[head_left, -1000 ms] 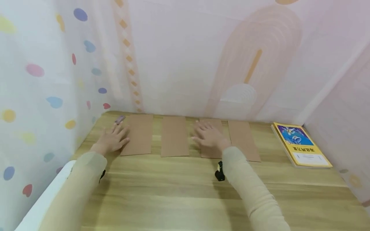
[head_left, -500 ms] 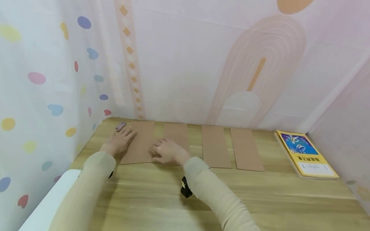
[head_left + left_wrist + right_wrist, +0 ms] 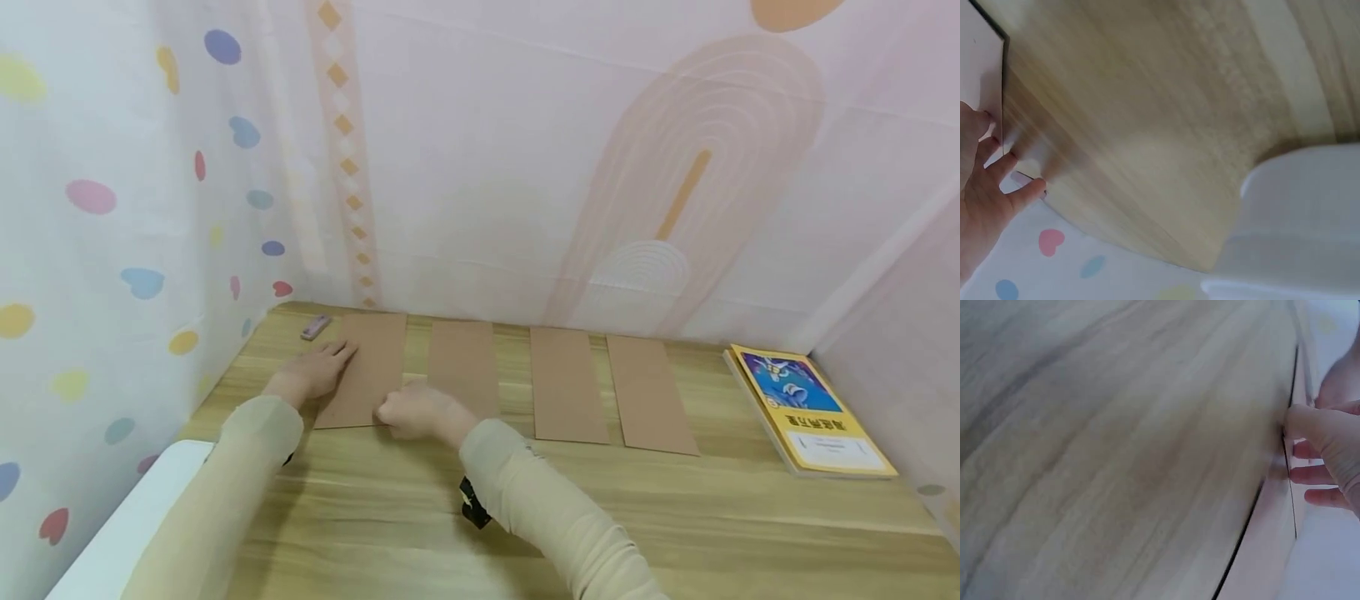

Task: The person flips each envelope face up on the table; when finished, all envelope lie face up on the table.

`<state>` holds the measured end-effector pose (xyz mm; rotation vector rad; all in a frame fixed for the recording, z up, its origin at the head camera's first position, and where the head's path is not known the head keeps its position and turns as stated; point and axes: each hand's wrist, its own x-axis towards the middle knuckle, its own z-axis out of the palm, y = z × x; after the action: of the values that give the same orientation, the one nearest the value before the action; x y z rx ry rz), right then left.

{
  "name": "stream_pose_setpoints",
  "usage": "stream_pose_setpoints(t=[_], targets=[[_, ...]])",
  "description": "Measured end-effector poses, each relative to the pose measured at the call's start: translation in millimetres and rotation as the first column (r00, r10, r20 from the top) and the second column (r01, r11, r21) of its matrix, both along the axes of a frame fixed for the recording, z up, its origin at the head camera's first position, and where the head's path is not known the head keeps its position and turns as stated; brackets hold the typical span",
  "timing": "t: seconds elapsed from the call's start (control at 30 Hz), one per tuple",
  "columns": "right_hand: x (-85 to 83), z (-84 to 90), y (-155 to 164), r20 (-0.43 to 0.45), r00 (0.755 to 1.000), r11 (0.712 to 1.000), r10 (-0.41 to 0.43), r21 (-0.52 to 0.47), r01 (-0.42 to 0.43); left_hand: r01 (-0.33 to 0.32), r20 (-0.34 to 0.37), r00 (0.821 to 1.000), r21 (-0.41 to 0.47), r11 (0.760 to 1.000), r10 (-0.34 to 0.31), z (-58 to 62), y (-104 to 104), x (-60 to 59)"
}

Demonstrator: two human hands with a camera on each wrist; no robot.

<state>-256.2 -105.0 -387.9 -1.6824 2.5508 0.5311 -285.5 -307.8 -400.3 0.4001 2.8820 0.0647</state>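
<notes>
Spreading out beneath everything is the wooden table, pale grain running side to side, hemmed in by the patterned curtain walls behind and at both sides. On it, at the far edge, lie four brown cardboard strips in a row, well apart from the yellow book resting flat near the right corner. The leftmost cardboard strip is the one I am working on; it lies flat near the far left of the table, just beside the second strip, with the third strip and fourth strip further right. My right hand has its fingers curled at the near right corner of that leftmost strip, and the right wrist view shows my thumb and fingers pinching its edge. My left hand lies flat with straight fingers on the strip's left edge, pressing it down, not clenched. Just beyond my left fingertips, near the far left corner, sits a small pink eraser, apart from the cardboard.
</notes>
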Motion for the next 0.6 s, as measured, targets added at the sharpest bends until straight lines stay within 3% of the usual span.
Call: stream_pose_setpoints(t=[0.17, 0.27, 0.37, 0.6], targets=[[8.3, -7.9, -7.3, -0.225, 0.973, 0.999, 0.047, -0.011, -0.051, 0.024, 0.005, 1.0, 0.021, 0.999, -0.024, 4.1, -1.3, -0.7], [12.3, -10.8, -13.0, -0.314, 0.949, 0.998, 0.007, -0.057, -0.026, 0.038, 0.01, 0.999, 0.025, 0.999, -0.038, 7.8, -4.0, 0.3], [14.4, -7.8, -17.3, -0.333, 0.942, 0.996, -0.034, -0.089, 0.004, 0.036, 0.021, 0.999, 0.047, 0.998, -0.037, 10.6, -6.3, 2.2], [12.1, 10.1, -9.7, -0.284, 0.956, 0.995, -0.077, -0.076, 0.058, 0.028, 0.054, 0.998, 0.131, 0.991, -0.035, 14.2, -9.8, 5.7]])
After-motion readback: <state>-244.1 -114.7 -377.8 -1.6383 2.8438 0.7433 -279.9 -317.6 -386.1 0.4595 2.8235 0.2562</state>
